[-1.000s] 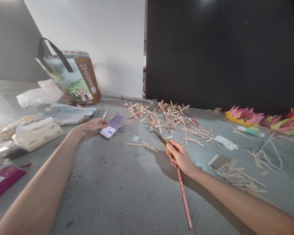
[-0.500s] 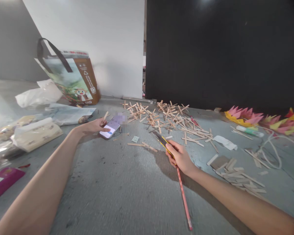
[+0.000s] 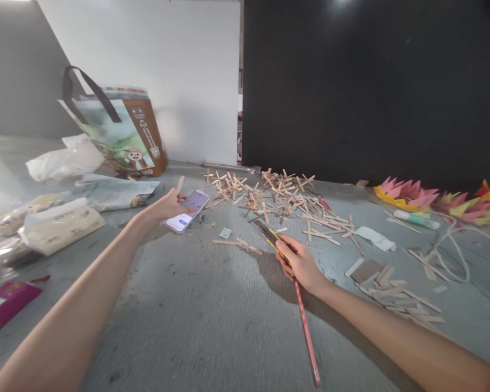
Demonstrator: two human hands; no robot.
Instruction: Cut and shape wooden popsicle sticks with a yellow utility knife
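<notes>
My left hand (image 3: pixel 170 206) reaches over a phone (image 3: pixel 196 201) lying on the table, its screen lit with a running time readout. A wooden craft stick (image 3: pixel 181 184) juts up from between its fingers, and a fingertip is over the screen. My right hand (image 3: pixel 300 264) is closed round a yellow-and-black utility knife (image 3: pixel 271 236), blade end pointing to the far left. From beneath that hand a pink pencil (image 3: pixel 307 335) runs toward me; whether the hand grips it I cannot tell. Loose craft sticks (image 3: pixel 225 242) and a small pale square (image 3: pixel 225 233) lie between the hands.
Crossed craft sticks (image 3: pixel 249 196) are heaped at the back; more sticks (image 3: pixel 396 291) lie right. A glue stick (image 3: pixel 416 219), a white cable (image 3: pixel 453 247) and folded-paper pieces (image 3: pixel 408 196) are further right. A carrier bag (image 3: pixel 122 130) and plastic packets (image 3: pixel 61 223) stand left.
My left hand has shifted up on the phone, its finger moving off the lower button toward the time readout. The stick in it now points more upright. My right hand stays put.
</notes>
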